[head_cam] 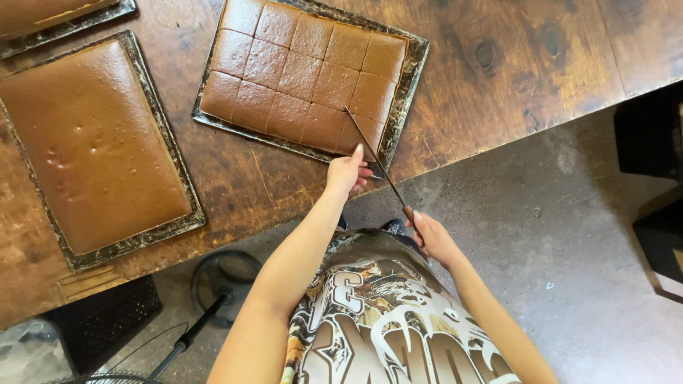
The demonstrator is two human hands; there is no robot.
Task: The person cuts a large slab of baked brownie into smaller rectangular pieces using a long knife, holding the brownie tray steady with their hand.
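Cut cake [302, 75] in tray [405, 107] on table [498, 64]. Uncut cake [92, 142] in second tray, left of it. Knife [377, 163] tip on cut cake's near-right corner; right hand [435, 240] at handle, left hand [346, 173] beside blade at tray's near edge

The bench [498, 64] is dark, knotty wood, worn and stained. The cake [302, 71] has a smooth, faintly glossy brown crust; its tray [407, 85] is blackened metal. The knife [370, 149] blade is thin steel. The floor [569, 235] is rough grey concrete.
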